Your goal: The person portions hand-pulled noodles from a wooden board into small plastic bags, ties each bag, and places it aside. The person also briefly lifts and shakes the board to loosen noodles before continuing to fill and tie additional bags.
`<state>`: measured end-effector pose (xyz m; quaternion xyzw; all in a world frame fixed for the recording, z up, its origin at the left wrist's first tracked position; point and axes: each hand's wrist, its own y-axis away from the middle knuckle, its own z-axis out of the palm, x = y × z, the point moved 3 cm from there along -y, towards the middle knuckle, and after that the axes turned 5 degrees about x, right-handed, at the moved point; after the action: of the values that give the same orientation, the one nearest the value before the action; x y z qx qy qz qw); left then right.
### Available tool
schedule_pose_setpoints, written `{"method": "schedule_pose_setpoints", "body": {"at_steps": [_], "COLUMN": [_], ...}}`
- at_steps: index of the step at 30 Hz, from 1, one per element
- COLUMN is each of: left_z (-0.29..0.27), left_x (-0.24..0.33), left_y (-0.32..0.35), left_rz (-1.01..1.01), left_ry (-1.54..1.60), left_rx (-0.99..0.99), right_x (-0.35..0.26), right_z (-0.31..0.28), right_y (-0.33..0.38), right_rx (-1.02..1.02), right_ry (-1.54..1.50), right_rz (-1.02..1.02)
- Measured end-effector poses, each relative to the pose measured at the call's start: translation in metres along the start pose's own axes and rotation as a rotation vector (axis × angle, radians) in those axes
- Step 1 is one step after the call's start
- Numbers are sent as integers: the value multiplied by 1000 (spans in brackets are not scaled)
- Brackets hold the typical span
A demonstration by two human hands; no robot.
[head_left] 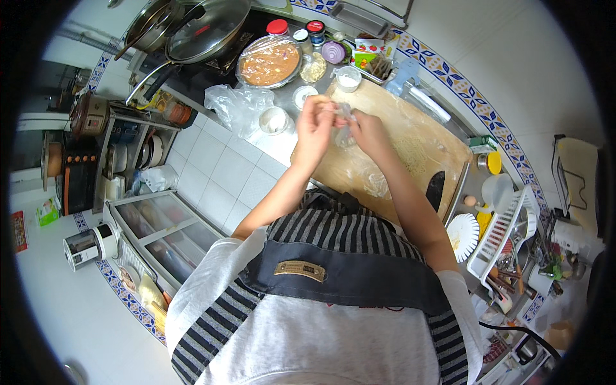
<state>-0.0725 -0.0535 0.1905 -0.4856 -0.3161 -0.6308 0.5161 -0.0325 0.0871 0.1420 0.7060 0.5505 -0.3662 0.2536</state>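
My left hand (314, 126) and my right hand (368, 133) meet over the near-left part of a floured wooden board (410, 128). Fingers of both hands are pinched on a small clear plastic bag (344, 137), which hangs between them; what is in it, if anything, I cannot make out. Just left of my left hand stands an open tub (274, 120) with something white inside. Its likely lid, a white round piece (305, 97), lies behind that hand. A small bowl of white powder (348, 79) sits at the board's far corner.
A crumpled clear bag (239, 108) lies left of the tub. Behind it is a film-covered bowl of orange-brown mixture (268, 61), near a lidded pan (208, 29). A dark blade-shaped thing (435, 190) rests on the board's right. A white dish rack (504, 237) and an egg (470, 201) are farther right.
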Motion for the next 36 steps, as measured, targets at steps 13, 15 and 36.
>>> {"method": "schedule_pose_setpoints", "body": {"at_steps": [13, 15, 36], "left_z": [-59, -52, -12], "left_x": [-11, -21, -65], "left_y": [48, 53, 22], "left_rz": [-198, -257, -253], "left_ry": [-71, -61, -597], "left_rx": [162, 105, -277], "right_x": [-5, 10, 267], "right_z": [46, 40, -146], "right_y": [-123, -106, -44], "right_rx": [271, 255, 316], "right_ry": [235, 289, 779], "right_rz": [-308, -288, 241]}}
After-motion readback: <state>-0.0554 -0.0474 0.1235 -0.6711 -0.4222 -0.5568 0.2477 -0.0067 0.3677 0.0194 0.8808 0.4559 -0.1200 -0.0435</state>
